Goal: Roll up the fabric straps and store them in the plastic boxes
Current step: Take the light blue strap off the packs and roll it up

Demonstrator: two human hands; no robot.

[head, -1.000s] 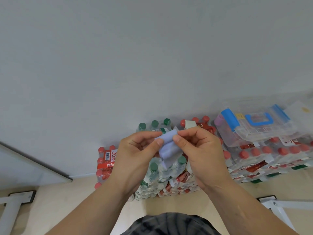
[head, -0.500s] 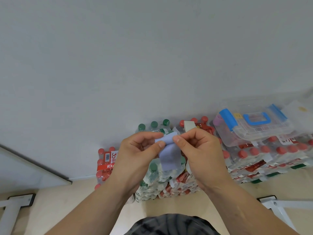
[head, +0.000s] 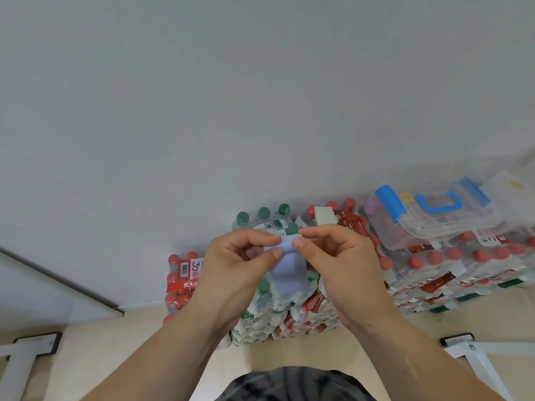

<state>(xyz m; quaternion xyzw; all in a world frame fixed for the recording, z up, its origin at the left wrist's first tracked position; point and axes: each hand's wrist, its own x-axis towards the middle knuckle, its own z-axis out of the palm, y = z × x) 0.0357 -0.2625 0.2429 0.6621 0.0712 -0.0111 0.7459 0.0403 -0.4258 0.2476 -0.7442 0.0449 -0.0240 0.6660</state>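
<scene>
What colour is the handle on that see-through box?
Blue; the handle on the plastic box shows in the head view.

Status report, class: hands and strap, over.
Left hand and right hand pinch the pale blue fabric strap, tail hanging. Plastic box lid on, far right. Nothing blocking.

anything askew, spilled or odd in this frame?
One thing: the clear plastic box at right sits on shrink-wrapped packs of red-capped bottles and looks tilted, though the wide lens may exaggerate that. No spill or damage shows. The left hand and right hand pinch the pale blue strap normally.
</scene>
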